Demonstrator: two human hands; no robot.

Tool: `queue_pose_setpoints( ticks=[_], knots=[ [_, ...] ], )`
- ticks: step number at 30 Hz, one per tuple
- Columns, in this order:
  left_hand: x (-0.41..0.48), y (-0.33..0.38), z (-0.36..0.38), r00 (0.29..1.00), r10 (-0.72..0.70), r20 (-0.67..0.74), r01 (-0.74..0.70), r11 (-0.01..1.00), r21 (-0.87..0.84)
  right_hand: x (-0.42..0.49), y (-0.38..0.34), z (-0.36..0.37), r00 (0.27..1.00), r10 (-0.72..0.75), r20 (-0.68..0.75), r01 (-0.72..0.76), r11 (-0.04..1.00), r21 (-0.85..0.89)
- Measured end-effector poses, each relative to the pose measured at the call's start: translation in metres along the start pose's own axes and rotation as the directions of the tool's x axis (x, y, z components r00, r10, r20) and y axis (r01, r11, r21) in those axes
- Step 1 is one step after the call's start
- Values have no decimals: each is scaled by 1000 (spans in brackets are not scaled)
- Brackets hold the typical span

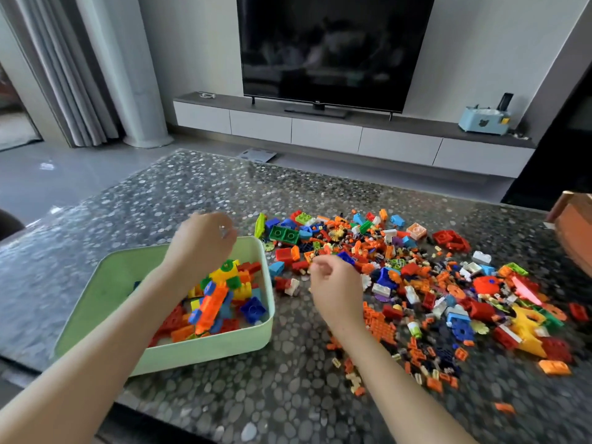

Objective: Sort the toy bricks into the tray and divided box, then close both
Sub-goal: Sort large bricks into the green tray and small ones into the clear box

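Observation:
A pale green tray [205, 349] stands at the table's left front, its right half filled with large bricks [224, 299] in orange, yellow, blue and red. My left hand [201, 241] hovers over the tray's far rim, fingers curled downward; whether it holds anything is hidden by blur. My right hand [333, 283] hangs just right of the tray at the near edge of the loose brick pile [416, 283], fingers loosely curled, nothing visible in them. The pile spreads across the table's middle and right. No divided box shows.
The pebble-patterned table [224, 405] reaches to the frame's bottom. A brown wooden object [573, 232] sits at the right edge. Behind the table are a TV on a low white cabinet [323, 133] and grey curtains [80, 75] at the left.

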State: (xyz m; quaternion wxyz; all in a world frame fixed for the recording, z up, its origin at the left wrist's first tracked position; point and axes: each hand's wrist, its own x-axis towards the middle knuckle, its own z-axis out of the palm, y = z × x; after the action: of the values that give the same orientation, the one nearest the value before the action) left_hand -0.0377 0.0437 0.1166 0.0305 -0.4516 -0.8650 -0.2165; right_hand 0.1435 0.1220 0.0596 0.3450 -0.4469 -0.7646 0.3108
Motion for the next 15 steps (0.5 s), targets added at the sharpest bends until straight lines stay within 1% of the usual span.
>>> queue_pose_setpoints(
  ticks=[1, 2, 4, 6, 7, 9, 10, 11, 12, 13, 14, 15],
  knots=[
    [-2, 7, 6, 999, 46, -17, -46, 998, -50, 11, 14, -2, 999, -35, -34, 31, 994, -105],
    [-4, 14, 14, 996, 84, -9, -85, 993, -77, 24, 31, -3, 998, -54, -12, 51, 978, -203],
    [-6, 30, 30, 990, 142, 29, -138, 984, -114, 49, 58, -5, 990, -34, 135, 80, 930, -360],
    [-6, 46, 47, 981, 188, 41, -180, 973, -147, 68, 74, -7, 963, 11, 268, 111, 894, -435],
    [-6, 53, 55, 978, 202, 51, -192, 969, -154, 74, 80, -7, 948, 6, 319, 150, 873, -463],
    [-2, 68, 73, 968, 225, 113, -207, 967, -147, 79, 88, -8, 928, -72, 366, 257, 833, -490],
    [0, 75, 81, 958, 238, 160, -219, 967, -127, 79, 91, -9, 927, -130, 351, 293, 836, -465],
    [4, 83, 91, 945, 253, 206, -237, 967, -97, 78, 92, -13, 937, -185, 298, 301, 860, -412],
    [6, 91, 99, 933, 260, 248, -253, 966, -60, 76, 93, -18, 960, -192, 206, 255, 904, -342],
    [9, 97, 107, 922, 260, 286, -266, 964, -18, 74, 93, -24, 987, -140, 82, 155, 963, -221],
    [13, 101, 114, 917, 254, 309, -274, 962, 22, 73, 93, -34, 1000, 1, -23, -1, 1000, -5],
    [17, 107, 123, 915, 243, 322, -275, 960, 58, 72, 93, -46, 981, 192, -35, -173, 940, 293]
  ],
)
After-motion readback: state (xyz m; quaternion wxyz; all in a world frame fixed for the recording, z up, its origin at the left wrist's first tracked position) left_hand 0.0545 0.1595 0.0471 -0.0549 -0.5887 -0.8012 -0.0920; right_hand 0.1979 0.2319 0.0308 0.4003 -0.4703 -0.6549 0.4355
